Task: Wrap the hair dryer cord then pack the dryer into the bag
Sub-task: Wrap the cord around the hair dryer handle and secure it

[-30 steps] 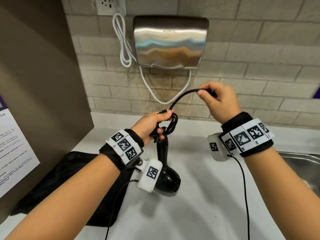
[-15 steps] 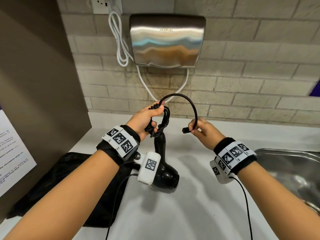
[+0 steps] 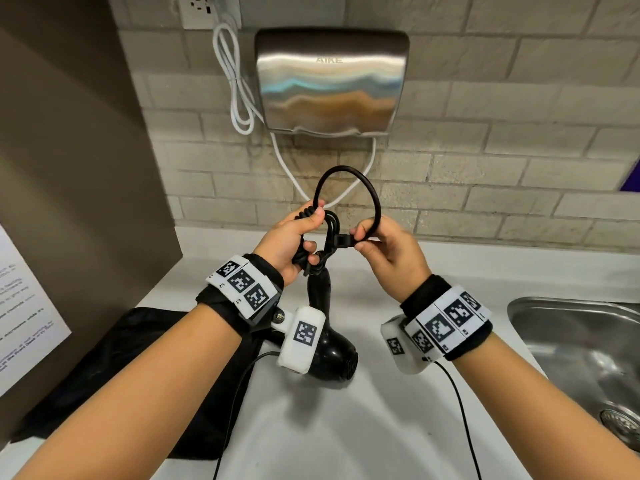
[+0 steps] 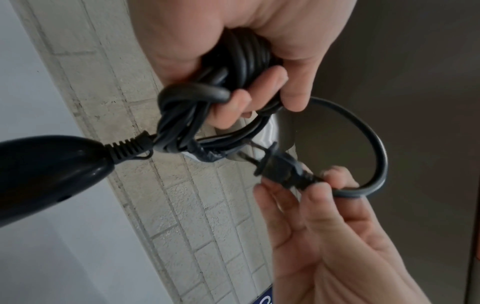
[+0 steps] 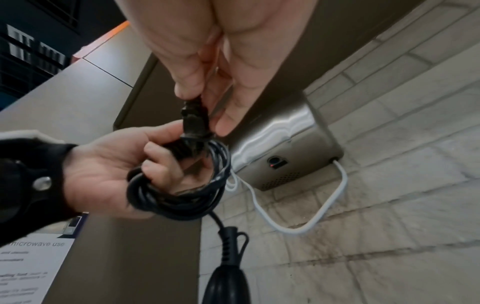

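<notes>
Nearest the camera, two bare forearms reach in from the bottom of the frame over a pale worktop. A flat black bag lies at lower left, partly covered by the left forearm. At the right edge a steel sink is cut off by the frame.

In the middle, the black hair dryer hangs nozzle-down just above the worktop, its body partly hidden behind the left wrist camera. The left hand has its grip curled round the coiled black cord bundled at the top of the handle. The right hand pinches the plug between thumb and fingertips, its other fingers loosely spread. The plug's prongs point at the coil, close beside it. A last free loop of cord arches above both hands.

Farther back, on the brick wall, a metal hand dryer hangs at upper centre, with a white cable looping to a wall socket at the top edge. A brown panel with a printed notice fills the left side; its text is too blurred to read.
</notes>
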